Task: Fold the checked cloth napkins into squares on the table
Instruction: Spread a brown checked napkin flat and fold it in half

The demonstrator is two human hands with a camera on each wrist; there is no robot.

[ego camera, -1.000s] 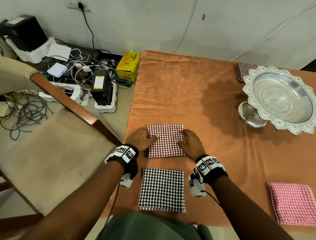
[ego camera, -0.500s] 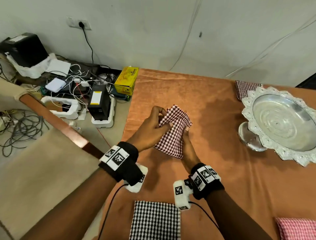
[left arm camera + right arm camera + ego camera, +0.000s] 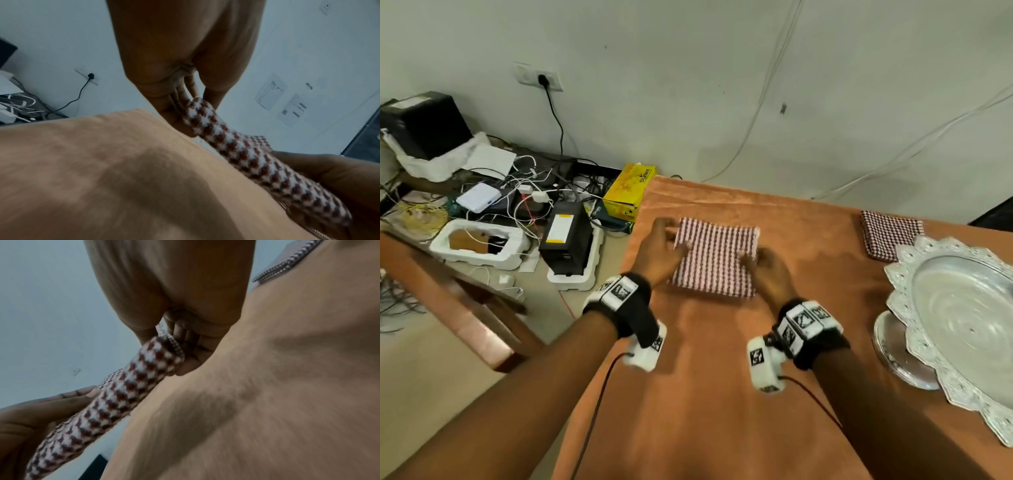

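Orange cloth covers the table [image 3: 722, 394]; above it the left hand [image 3: 659, 255] and right hand [image 3: 770, 274] each pinch a side edge of the folded red-checked napkin [image 3: 715, 260], lifted just off the surface. Keep both pinches level, lower it flat, then press outward to smooth the layers.

You see a woven cloth napkin [image 3: 715, 257], red-and-white checked, matt and coarse in its weave. The worktop [image 3: 722, 394] under it wears an orange cover, soft, matt and faintly napped like velvet. Your right-side tray [image 3: 959, 318] is shiny silver metal with an embossed rim. On the floor sits white rough foam packing [image 3: 479, 245] and a glossy yellow cardboard box [image 3: 628, 192].
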